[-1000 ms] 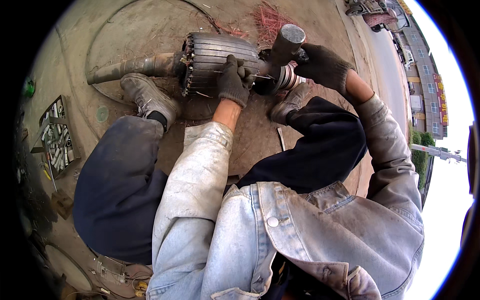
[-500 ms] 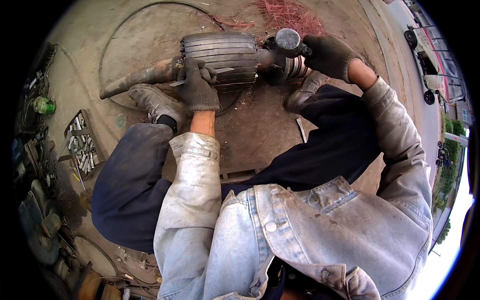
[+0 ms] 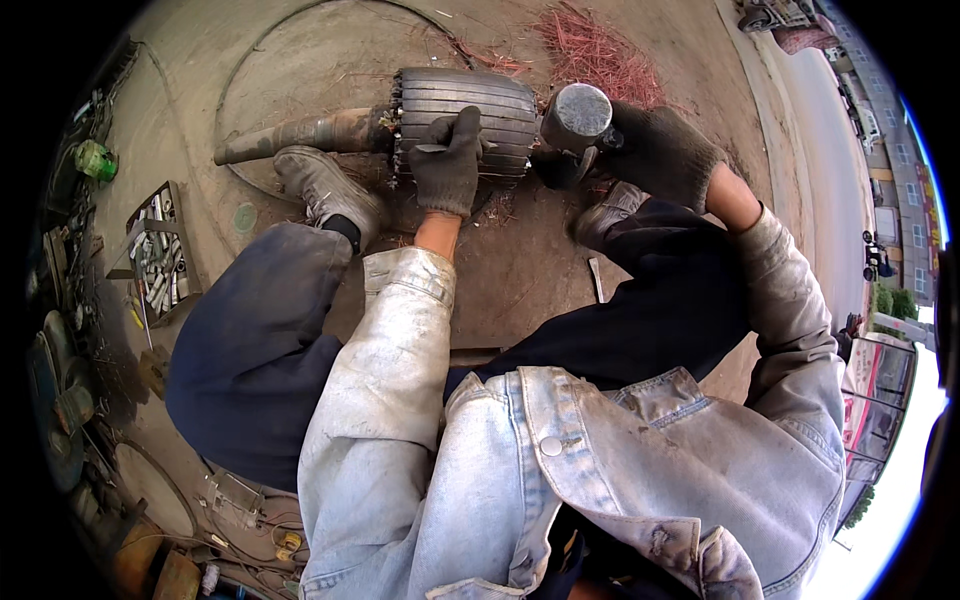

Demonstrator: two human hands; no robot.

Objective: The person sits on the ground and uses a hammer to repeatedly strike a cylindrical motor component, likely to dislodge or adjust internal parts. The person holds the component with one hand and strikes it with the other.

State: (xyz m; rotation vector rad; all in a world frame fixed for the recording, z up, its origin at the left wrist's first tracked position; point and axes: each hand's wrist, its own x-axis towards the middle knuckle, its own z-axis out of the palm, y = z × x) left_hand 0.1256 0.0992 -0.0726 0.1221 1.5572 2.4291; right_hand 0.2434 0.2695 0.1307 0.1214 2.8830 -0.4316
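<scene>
Left fingers (image 3: 466, 122) clasp a thin tool (image 3: 430, 148), shifted rightward along the cylinder (image 3: 480, 92); right fingers (image 3: 625, 128), a hammer (image 3: 580, 112).

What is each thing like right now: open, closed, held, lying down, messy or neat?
Left hand: gloved, grip closed on a thin strip
Thin strip: held
Right hand: gloved, grip closed on the hammer
Hammer: held
Ribbed drum: lying on its side
Toolbox: open
Metal pieces: jumbled
Red strands: loose, messy heap
Denim jacket: stained
</scene>
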